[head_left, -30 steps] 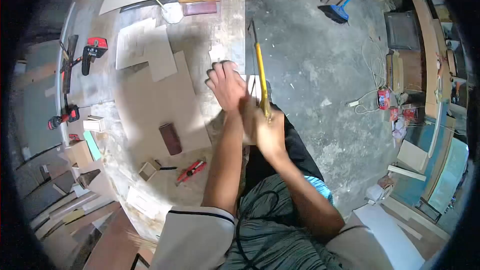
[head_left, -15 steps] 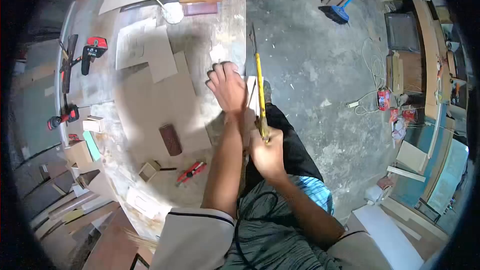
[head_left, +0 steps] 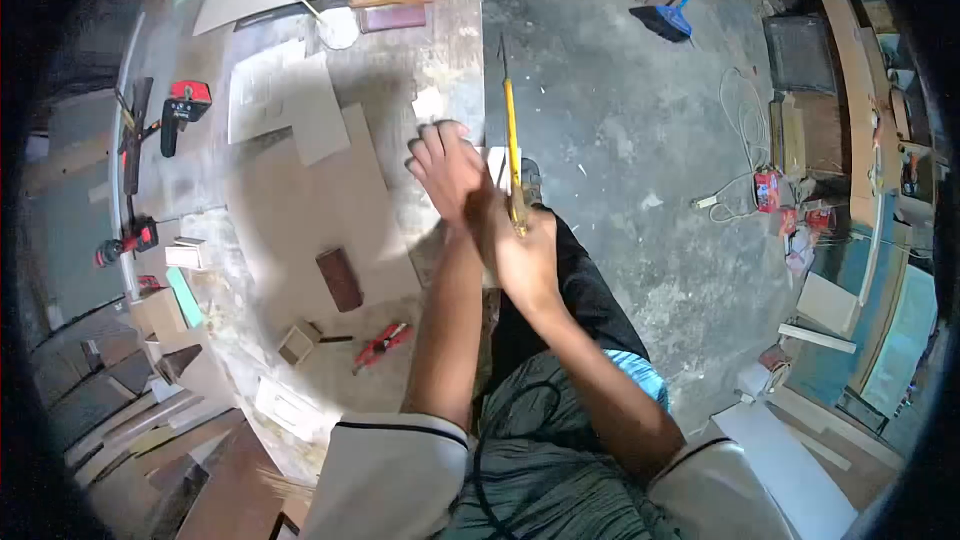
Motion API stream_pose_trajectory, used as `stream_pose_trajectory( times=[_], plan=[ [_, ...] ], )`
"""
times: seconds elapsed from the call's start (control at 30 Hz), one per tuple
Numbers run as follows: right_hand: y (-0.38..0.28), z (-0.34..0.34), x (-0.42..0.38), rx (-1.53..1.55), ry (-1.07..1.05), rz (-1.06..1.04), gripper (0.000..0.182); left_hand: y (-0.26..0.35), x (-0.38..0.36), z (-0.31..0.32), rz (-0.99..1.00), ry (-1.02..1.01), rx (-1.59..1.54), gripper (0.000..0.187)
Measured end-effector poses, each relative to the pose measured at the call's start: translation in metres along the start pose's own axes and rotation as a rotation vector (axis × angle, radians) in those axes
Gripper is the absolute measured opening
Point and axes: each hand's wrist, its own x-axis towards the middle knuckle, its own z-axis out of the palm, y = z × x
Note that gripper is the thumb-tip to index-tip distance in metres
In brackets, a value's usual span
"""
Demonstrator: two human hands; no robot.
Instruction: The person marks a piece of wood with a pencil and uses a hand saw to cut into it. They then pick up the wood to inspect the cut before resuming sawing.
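My right hand is closed round the handle of a yellow hacksaw, seen nearly edge-on. The saw points away from me, just outside the edge of the workbench. A pale piece of board juts past that edge beside the saw; its lower part is hidden by my hands. My left hand rests at the bench edge next to this piece, its fingers stretched out toward the far left. The two wrists are close together, and where the saw's blade meets the board cannot be made out.
On the bench lie pale board sheets, a dark brown block, red-handled pliers and a small wooden box. Red-and-black power tools line the left edge. A blue broom and a cable are on the concrete floor.
My right hand and the hacksaw have moved forward, away from my body. My left hand keeps its place at the bench edge. The whole view has shifted slightly.
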Motion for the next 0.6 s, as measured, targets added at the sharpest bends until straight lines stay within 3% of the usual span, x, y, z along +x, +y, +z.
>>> stream_pose_trajectory(
  times=[0.07, 0.1, 0.3, 0.4, 0.5, 0.6],
  plan=[
    [0.018, -0.012, -0.028, -0.191, -0.007, -0.041, 0.034, -0.001, 0.003, 0.003, -0.007, 0.021, -0.014, 0.018],
    [-0.005, -0.005, -0.045, -0.074, 0.026, -0.066, 0.035, -0.002, 0.003, 0.003, 0.009, 0.03, -0.014, 0.017],
    [0.002, -0.007, 0.014, -0.065, 0.032, -0.059, 0.034, 0.001, 0.004, -0.001, 0.015, 0.042, -0.012, 0.017],
    [-0.014, -0.012, -0.033, 0.063, 0.027, 0.138, 0.03, -0.004, 0.004, 0.004, 0.024, 0.05, -0.032, 0.019],
    [-0.002, -0.01, 0.0, -0.091, 0.023, 0.004, 0.031, -0.001, 0.003, 0.0, 0.023, 0.028, 0.007, 0.02],
    [0.011, -0.005, 0.028, 0.048, 0.041, -0.001, 0.029, -0.006, 0.001, 0.005, 0.008, 0.004, -0.013, 0.019]
  ],
)
